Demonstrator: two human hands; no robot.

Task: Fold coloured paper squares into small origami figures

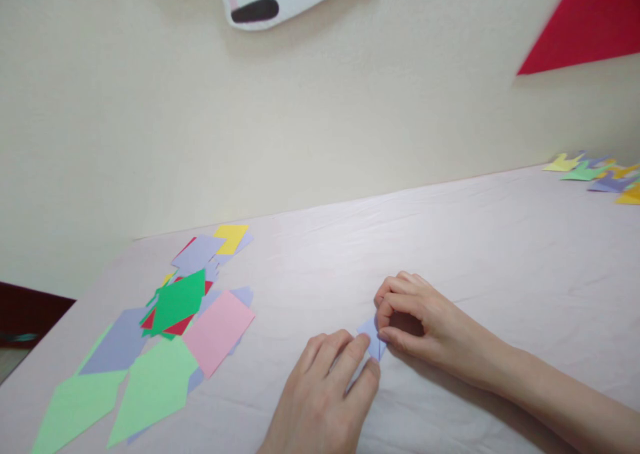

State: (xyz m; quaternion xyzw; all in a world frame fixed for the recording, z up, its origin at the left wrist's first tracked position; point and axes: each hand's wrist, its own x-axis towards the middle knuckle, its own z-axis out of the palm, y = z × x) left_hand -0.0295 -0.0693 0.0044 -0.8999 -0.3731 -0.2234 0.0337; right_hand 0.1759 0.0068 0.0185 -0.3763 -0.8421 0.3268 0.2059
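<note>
A small folded piece of lavender paper (372, 339) lies on the pale tablecloth (450, 241) between my two hands. My left hand (325, 394) comes from below, with its fingers pressed down on the paper's left part. My right hand (417, 321) reaches in from the right with curled fingers, thumb and fingertips pinching the paper's right end. Most of the paper is hidden under my fingers.
Several loose coloured paper sheets (170, 327), green, lavender, pink, red and yellow, lie spread at the left of the table. Several folded paper shapes (600, 173) sit at the far right edge. A cream wall rises behind the table.
</note>
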